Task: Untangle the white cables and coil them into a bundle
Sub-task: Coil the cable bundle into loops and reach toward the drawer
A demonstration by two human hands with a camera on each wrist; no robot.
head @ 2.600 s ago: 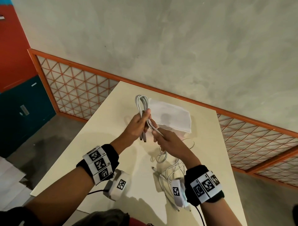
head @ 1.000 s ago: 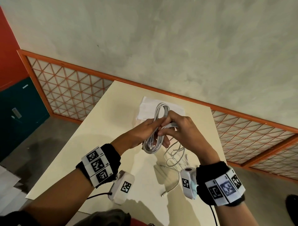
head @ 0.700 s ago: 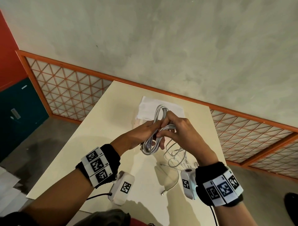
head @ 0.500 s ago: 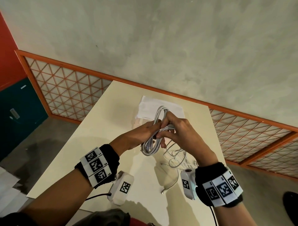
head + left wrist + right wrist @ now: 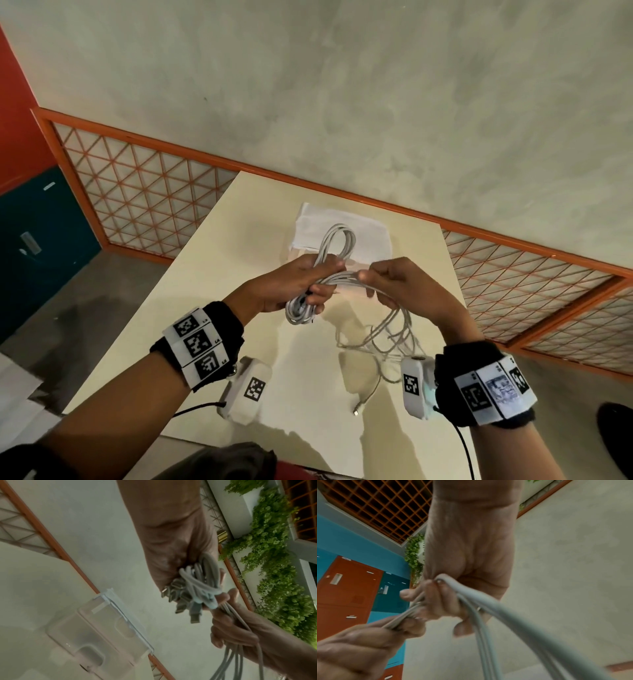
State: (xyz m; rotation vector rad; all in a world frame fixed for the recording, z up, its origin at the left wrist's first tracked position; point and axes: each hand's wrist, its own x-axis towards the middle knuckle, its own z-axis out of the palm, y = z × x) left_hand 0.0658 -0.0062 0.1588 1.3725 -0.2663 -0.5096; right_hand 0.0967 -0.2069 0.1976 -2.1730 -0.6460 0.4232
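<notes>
My left hand [image 5: 301, 284] grips a coiled bundle of white cables [image 5: 334, 246] above the table; loops stick out above and below the fist. Several metal plugs [image 5: 180, 599] hang from the bundle in the left wrist view, where the left hand [image 5: 180, 555] fills the upper middle. My right hand [image 5: 394, 284] pinches the loose cable strands [image 5: 346, 275] just right of the bundle. Those strands [image 5: 488, 608] run through the right hand's curled fingers [image 5: 436, 599] and trail down to a slack tangle [image 5: 387, 339] on the table.
The cream table [image 5: 212, 274] carries a clear plastic box [image 5: 342, 226] at its far end, also seen as a box [image 5: 102, 628] from the left wrist. One cable end with a plug [image 5: 358, 411] lies near the front. An orange lattice railing [image 5: 137, 192] stands behind.
My right hand has drawn away to the right from the bundle, stretching the loose strands out sideways. The left hand keeps its grip on the coil in about the same place.
</notes>
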